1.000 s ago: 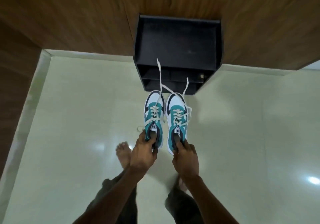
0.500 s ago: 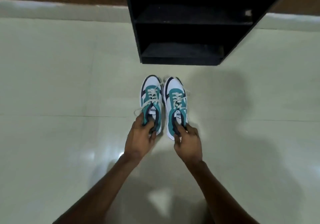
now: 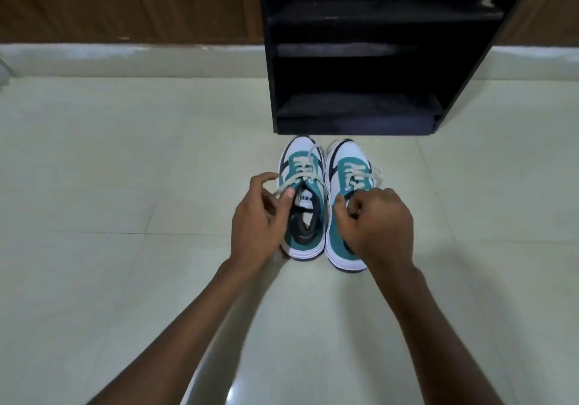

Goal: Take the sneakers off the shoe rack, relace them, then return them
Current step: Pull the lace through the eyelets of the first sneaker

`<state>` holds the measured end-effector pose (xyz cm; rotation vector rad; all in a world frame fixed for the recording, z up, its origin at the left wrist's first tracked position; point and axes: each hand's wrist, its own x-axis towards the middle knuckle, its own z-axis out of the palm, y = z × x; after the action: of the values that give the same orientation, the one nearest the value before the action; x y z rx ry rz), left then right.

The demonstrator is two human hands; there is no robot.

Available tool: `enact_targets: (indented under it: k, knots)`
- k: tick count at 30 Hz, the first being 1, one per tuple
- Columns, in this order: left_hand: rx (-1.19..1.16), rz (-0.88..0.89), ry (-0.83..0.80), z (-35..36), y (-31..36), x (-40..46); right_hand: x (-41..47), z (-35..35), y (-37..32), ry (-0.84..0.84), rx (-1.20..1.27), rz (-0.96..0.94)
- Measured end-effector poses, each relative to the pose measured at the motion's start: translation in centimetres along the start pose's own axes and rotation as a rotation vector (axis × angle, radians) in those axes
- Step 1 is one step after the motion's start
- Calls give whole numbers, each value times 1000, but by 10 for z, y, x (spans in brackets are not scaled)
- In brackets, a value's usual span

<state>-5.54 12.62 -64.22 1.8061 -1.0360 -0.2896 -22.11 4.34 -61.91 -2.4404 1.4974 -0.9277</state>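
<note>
Two white, teal and black sneakers stand side by side on the floor, toes toward the black shoe rack (image 3: 267, 60). My left hand (image 3: 260, 220) is at the left sneaker (image 3: 305, 166) and pinches its loose white lace between thumb and finger beside the tongue. My right hand (image 3: 376, 220) is curled over the tongue of the right sneaker (image 3: 347, 166), its fingertips closed at the lace there; the hand hides the exact grip. Both sneakers' laces lie loose across the eyelets.
The rack's open shelves hold nothing that I can see. It stands against a wooden wall (image 3: 125, 0) with a pale skirting strip. A glossy cream tile floor (image 3: 125, 185) spreads out to the left and right of the sneakers.
The sneakers came down from the air onto the floor. Both hands let go of the heel openings and moved forward to the laces. My view has dropped lower and closer.
</note>
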Motion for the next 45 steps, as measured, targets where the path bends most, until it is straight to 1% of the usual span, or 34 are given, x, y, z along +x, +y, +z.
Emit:
enact_targets:
  k: [1, 3, 5, 6, 8, 9, 13, 15, 17, 20, 22, 23, 24, 26, 28, 30, 32, 34, 37, 39, 40, 42, 43, 44, 45]
  knots:
    - [41, -36, -24, 0, 3, 11, 12, -4, -6, -53, -4, 33]
    - [116, -101, -134, 0, 6, 31, 34, -8, -20, -165, 31, 102]
    - [107, -154, -228, 0, 12, 49, 54, -3, -37, -293, 51, 163]
    - [92, -186, -261, -2, 16, 54, 60, -1, -44, -373, 22, 184]
    - [57, -244, -277, -6, 23, 58, 67, 6, -52, -479, -23, 200]
    - [34, -259, -265, -8, 25, 59, 70, 9, -55, -488, -13, 211]
    - [-172, -344, -95, -6, 25, 56, 79, 12, -57, -384, 138, 255]
    - [-328, -402, 12, 1, 25, 56, 78, 6, -59, -346, 352, 353]
    - [-542, -456, 130, 9, 31, 56, 76, -1, -61, -327, 568, 443]
    - [-709, -488, 338, 12, 44, 62, 76, -6, -56, -385, 777, 546]
    - [-863, -595, 491, 6, 44, 71, 77, -6, -50, -379, 1003, 694]
    - [-952, -665, 530, 2, 42, 75, 77, -6, -47, -355, 1117, 756]
    - [-1019, -730, 531, -2, 39, 77, 77, -8, -46, -324, 1206, 789]
    - [-1076, -820, 423, -7, 33, 76, 78, -11, -47, -254, 1308, 799]
    - [-1060, -888, 278, -6, 33, 69, 83, -15, -52, -184, 1357, 766]
    - [-956, -910, 154, 1, 38, 63, 93, -20, -57, -134, 1381, 697]
    - [-805, -847, 82, 6, 44, 61, 105, -23, -61, -129, 1355, 636]
    - [-737, -751, 70, 10, 47, 60, 113, -17, -62, -200, 1243, 630]
    - [-733, -561, 72, 9, 58, 61, 114, -2, -60, -436, 982, 605]
    - [-675, -369, 41, 6, 61, 65, 109, 3, -59, -588, 891, 553]
    - [-610, -266, 9, 4, 59, 69, 106, 3, -60, -654, 880, 508]
    - [-464, -67, -131, -2, 56, 75, 101, -1, -61, -750, 851, 365]
    - [-417, 9, -210, -5, 52, 79, 99, -2, -61, -762, 830, 296]
    - [-390, 44, -269, -9, 49, 83, 98, -1, -61, -748, 813, 249]
    - [-370, 53, -294, -13, 47, 86, 97, -1, -60, -714, 795, 224]
